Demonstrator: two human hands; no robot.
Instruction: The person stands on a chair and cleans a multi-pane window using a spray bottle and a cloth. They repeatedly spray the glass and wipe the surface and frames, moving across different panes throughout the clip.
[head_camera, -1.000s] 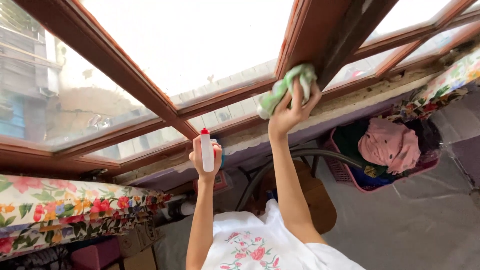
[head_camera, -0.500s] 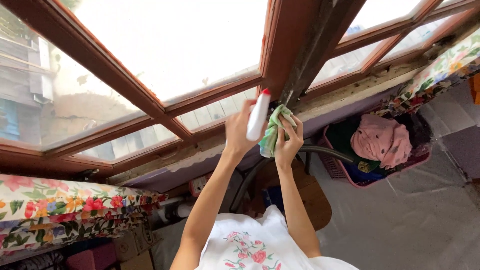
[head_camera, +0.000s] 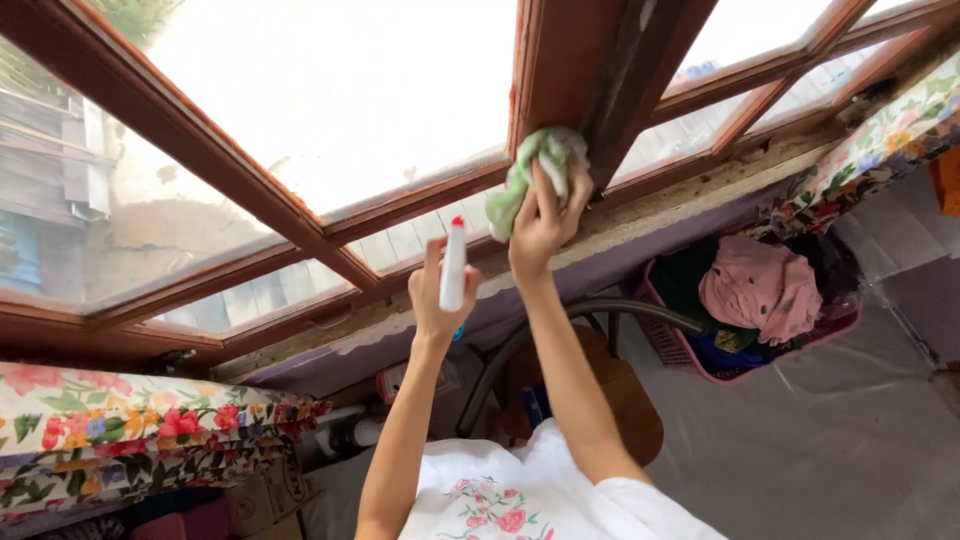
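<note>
We press the cloth (head_camera: 535, 165), green and white, against the dark middle post (head_camera: 625, 80) of the window frame (head_camera: 250, 190), just above the centre of the picture. Our right hand (head_camera: 543, 225) is closed on the cloth, fingers spread over it. Our left hand (head_camera: 440, 295) is a little lower and to the left, wrapped around a white spray bottle (head_camera: 453, 265) with a red top; the bottle stands upright and does not touch the glass.

What could go wrong, as we judge it: the cloth hangs loose on its left side, so it could slip out of the fingers if we push hard along the post. The bottle is near the right wrist, and the two arms could knock together. Spray could also land on the flowered fabric (head_camera: 150, 430) at the lower left.

For moving, the post runs free toward the top edge of the frame. To the left a wooden bar (head_camera: 420, 200) crosses close under the cloth and limits wide strokes. At the right, a pink basket (head_camera: 700, 350) with clothes lies well apart from both hands.
</note>
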